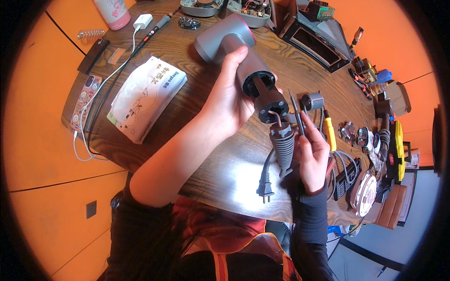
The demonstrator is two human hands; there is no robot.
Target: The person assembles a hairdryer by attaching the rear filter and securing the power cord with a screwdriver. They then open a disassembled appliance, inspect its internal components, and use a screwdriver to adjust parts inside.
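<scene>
My left hand (pixel 229 105) is wrapped round the handle of a grey hair dryer (pixel 234 35), which tilts with its head away from me. The handle's lower end is uncovered, and a dark inner core (pixel 270 103) sticks out with wires showing. Below it hangs a ribbed cord sleeve (pixel 283 147), and the power plug (pixel 265 186) dangles nearby. In the fingers of my right hand (pixel 314 157) are dark, slim tweezers (pixel 297 114), tips pointing up beside the core. A ribbed grey cylinder (pixel 312 100) lies on the table just beyond my right fingers.
A yellow-handled screwdriver (pixel 330 133) rests right of my right hand. To the left lie a tissue pack (pixel 147 100), a phone (pixel 86 103) and a soldering iron (pixel 161 23). An open black housing (pixel 318 35) stands far right; a round white device (pixel 364 194) sits near the right edge.
</scene>
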